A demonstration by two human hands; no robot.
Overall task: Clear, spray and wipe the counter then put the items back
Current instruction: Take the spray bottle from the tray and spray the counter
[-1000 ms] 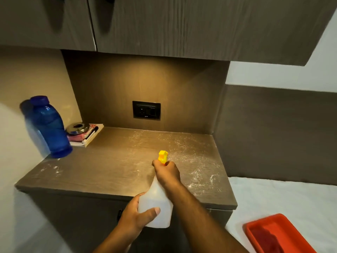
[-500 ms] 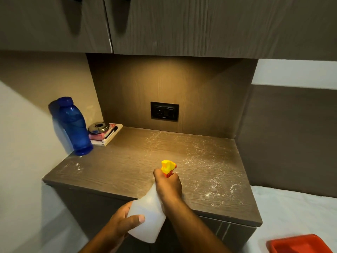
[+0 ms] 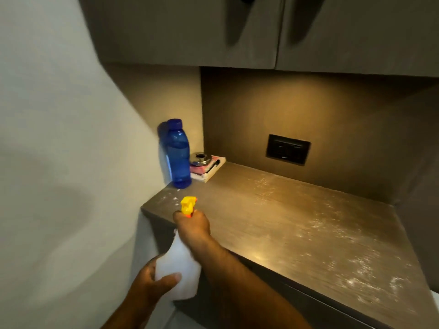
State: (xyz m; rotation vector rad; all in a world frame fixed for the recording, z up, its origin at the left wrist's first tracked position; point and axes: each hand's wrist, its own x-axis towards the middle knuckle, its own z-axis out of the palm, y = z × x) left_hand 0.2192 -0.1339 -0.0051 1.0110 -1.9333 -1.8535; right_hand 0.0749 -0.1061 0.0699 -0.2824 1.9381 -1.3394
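Note:
I hold a white spray bottle [image 3: 177, 269] with a yellow nozzle [image 3: 188, 205] just in front of the counter's left front corner. My left hand [image 3: 152, 284] cups the bottle's base. My right hand [image 3: 192, 225] grips its neck at the trigger, and the nozzle points toward the counter's back left. The brown wooden counter [image 3: 273, 217] carries white specks and droplets. A blue water bottle [image 3: 178, 154] stands in the back left corner. Beside it lies a small stack of notebooks with a pen [image 3: 209, 168], topped by a round metal object [image 3: 200, 159].
A white wall [image 3: 59, 138] closes the left side. Dark cabinets with handles [image 3: 261, 32] hang above the counter. A black wall socket [image 3: 288, 152] sits in the back panel. A brown side panel [image 3: 418, 176] bounds the counter on the right.
My view has swung left and closer to the counter. The spray bottle and both hands have shifted toward the counter's left corner. The red tray has left the view.

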